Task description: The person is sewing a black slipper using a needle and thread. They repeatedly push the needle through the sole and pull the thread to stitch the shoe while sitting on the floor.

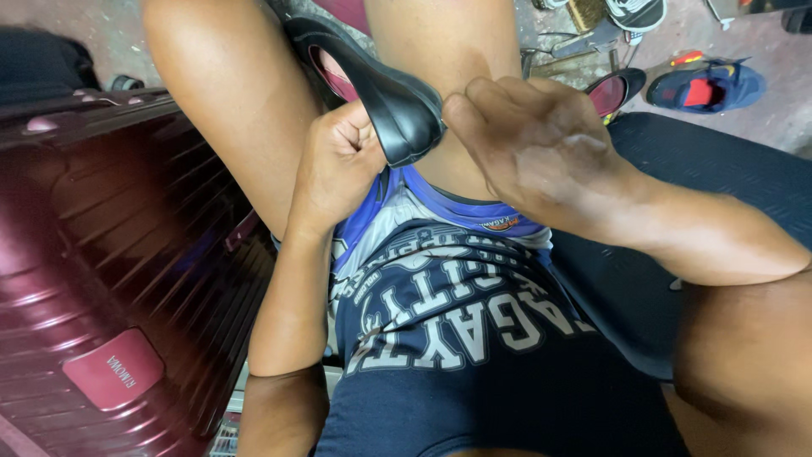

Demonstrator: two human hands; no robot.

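A black shoe [382, 91] with a pink lining lies across my lap, between my bare thighs, its toe pointing toward me. My left hand [338, 165] is closed around the underside of the shoe near the toe. My right hand [533, 140] rests against the toe's right side, fingers curled and pressing on its edge, palm turned up. I sit in dark blue shorts and a printed jersey [440, 313].
A dark red hard-shell suitcase [110, 279] lies at my left. A dark cushion or mat [702, 169] is at the right. On the concrete floor ahead lie a blue and red sandal [706, 87], another black shoe [616, 91] and some tools.
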